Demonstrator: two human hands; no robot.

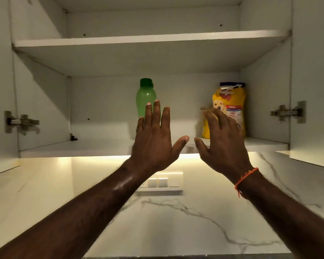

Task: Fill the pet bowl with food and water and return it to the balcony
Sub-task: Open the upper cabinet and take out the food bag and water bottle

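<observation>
A green plastic bottle [145, 96] with a dark green cap stands upright on the lower shelf [101, 146] of an open white wall cabinet. A yellow bag of dog food [230, 101], printed with a puppy, stands to its right on the same shelf. My left hand [153, 135] is raised in front of the bottle, fingers spread, holding nothing and covering the bottle's lower part. My right hand [223, 137], an orange thread on its wrist, is raised in front of the bag's lower left, fingers apart and empty. No pet bowl is in view.
Both cabinet doors stand open, with metal hinges at the left [21, 122] and right [288, 112]. The upper shelf [138, 39] holds nothing I can see. Below the cabinet a lit marble wall carries a white switch panel [163, 182].
</observation>
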